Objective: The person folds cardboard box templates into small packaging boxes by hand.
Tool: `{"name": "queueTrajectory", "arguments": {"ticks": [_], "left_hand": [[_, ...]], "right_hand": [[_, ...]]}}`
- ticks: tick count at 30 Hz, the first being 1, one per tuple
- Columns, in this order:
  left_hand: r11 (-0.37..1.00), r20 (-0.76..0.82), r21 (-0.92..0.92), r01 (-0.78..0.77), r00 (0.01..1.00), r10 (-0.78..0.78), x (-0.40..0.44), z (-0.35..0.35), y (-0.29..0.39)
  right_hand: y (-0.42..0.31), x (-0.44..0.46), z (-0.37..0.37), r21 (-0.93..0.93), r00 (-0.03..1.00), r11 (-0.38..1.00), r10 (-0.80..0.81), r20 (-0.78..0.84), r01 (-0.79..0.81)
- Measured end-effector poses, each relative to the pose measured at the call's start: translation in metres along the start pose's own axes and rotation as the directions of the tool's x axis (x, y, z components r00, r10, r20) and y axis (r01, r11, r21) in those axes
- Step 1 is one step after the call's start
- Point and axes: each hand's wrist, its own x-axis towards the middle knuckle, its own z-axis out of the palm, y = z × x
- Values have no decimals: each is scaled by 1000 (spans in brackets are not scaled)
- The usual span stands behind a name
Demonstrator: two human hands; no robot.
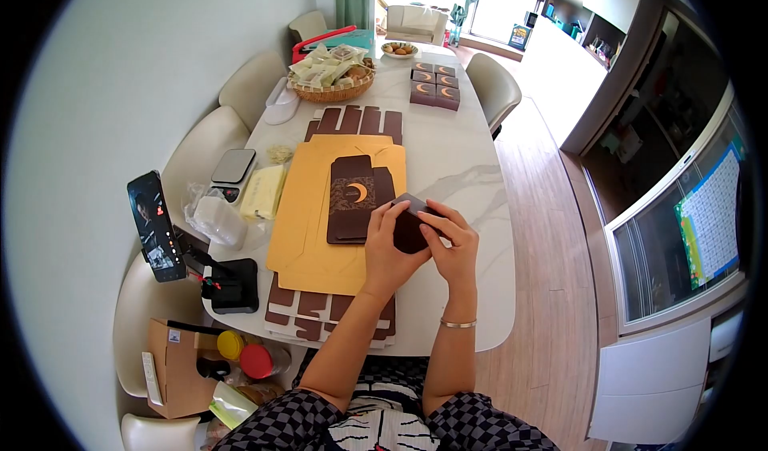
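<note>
Between my hands is a small dark brown box point(410, 228), held above the right part of the table. My left hand point(386, 247) grips its left side, fingers bent over the upper edge. On the other side my right hand point(454, 239) closes on it, fingertips on the top. What the box's underside looks like is hidden. Just left of my hands lie flat brown box blanks point(350, 203) printed with a golden crescent moon. They rest on yellow-gold card sheets point(300, 235), which lie over more brown-and-white cut sheets point(292, 303).
Finished-looking moon boxes point(436, 95) stand at the far right of the table point(472, 291). A wicker basket point(324, 93) of wrapped packets and a bowl point(399, 50) are at the back. Left are a scale point(234, 167), a yellow packet point(262, 192) and a phone on a stand point(156, 227).
</note>
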Motion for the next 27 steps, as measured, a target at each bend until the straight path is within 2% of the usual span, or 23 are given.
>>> {"name": "queueTrajectory", "arguments": {"ticks": [2,6,8,12,15,18,19,20,21,22,23,24,25,27], "left_hand": [[1000,-24,11,-11,1000,12,0,1,-1],[1000,-66,6,-20,998,21,1,2,-2],[992,-75,-120,32,996,-41,1,3,-8],[993,-50,-106,54,997,-60,-1,1,-7],[998,-56,-60,15,998,-18,-3,1,-10],[997,-49,-77,16,999,-19,-3,1,-17],[947,21,-294,127,992,-127,-2,-1,-19],[839,113,-487,243,970,-215,-2,-5,-22],[840,113,-486,242,970,-215,-1,-13,-25],[503,353,-736,454,891,-287,2,-24,-27],[64,584,-788,612,777,-235,3,-30,-28],[47,590,-773,632,745,-310,4,-26,-30],[47,590,-774,632,746,-310,4,-25,-33],[40,621,-751,660,725,-297,2,-25,-36]], "right_hand": [[2,0,0,-30,998,997,-67,0,67],[-2,-1,5,57,996,998,-24,-84,29],[2,-1,4,18,992,996,-88,-94,90],[5,-2,4,14,991,993,-112,-72,114],[8,-3,5,3,988,991,-132,-75,133],[12,-4,2,-5,995,995,-99,-12,99],[17,-5,1,240,999,970,41,26,-46],[21,-6,-1,463,981,865,168,96,-194],[16,-6,-4,463,981,865,168,97,-194],[7,-6,-9,463,947,827,261,188,-319],[2,-7,-13,450,897,778,346,276,-439],[4,-8,-12,397,877,793,343,336,-462],[5,-8,-11,397,878,794,342,335,-461],[5,-10,-8,431,912,829,207,355,-356]]}}
